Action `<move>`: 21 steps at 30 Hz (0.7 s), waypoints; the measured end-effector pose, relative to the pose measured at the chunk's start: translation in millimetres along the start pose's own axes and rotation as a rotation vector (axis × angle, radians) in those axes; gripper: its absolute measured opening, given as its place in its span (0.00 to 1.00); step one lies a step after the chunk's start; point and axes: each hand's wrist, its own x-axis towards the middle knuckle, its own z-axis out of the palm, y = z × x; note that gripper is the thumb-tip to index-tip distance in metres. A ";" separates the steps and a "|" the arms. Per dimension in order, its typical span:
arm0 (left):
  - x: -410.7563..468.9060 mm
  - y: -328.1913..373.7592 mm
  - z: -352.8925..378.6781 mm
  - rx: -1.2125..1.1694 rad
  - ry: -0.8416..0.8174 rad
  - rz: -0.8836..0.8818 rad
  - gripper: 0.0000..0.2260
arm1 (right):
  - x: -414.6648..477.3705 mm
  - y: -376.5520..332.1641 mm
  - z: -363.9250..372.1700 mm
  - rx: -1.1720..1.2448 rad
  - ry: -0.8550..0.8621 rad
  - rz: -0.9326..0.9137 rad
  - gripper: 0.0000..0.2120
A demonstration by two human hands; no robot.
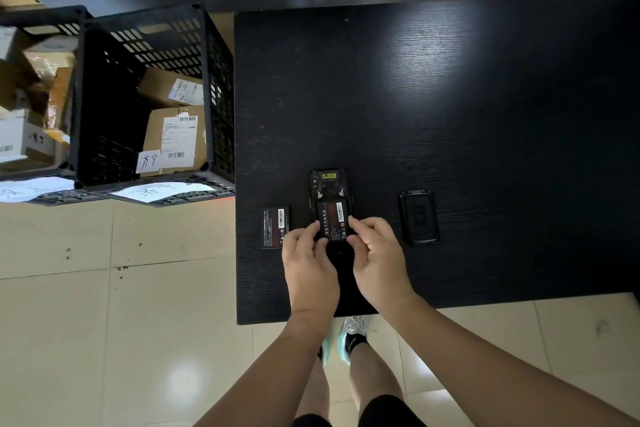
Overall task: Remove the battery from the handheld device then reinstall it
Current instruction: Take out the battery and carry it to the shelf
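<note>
Table (450, 114) lies bare far and right; crate (156, 97) flanks its left edge. Handheld device (328, 184) sits near you, between cover (418, 217) and spare battery (275, 227). Your left hand (308, 267) and right hand (377, 260) pinch battery (331, 220) over its bay.

A black rectangular handheld device (328, 189) is laid back-up near the table's near edge, its battery bay uncovered and a yellow label seen at its far end. A black flat battery with red and white label print (333, 220) is seated over the bay. A second, similar black battery (275, 227) is laid flat just left of the device.
</note>
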 end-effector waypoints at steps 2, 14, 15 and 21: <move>0.3 3.5 -0.6 -0.043 -0.003 -0.073 0.12 | 1.7 -3.3 0.6 0.015 -0.009 0.065 0.15; 15.8 15.7 -4.1 -0.281 -0.027 -0.482 0.07 | 5.7 -21.8 -0.6 0.256 0.006 0.399 0.10; 16.4 15.5 -5.0 -0.293 -0.026 -0.493 0.06 | 5.9 -23.5 -0.7 0.286 0.009 0.412 0.10; 14.1 16.9 -11.7 -0.392 -0.030 -0.540 0.06 | 6.3 -30.4 -3.3 0.353 0.012 0.442 0.10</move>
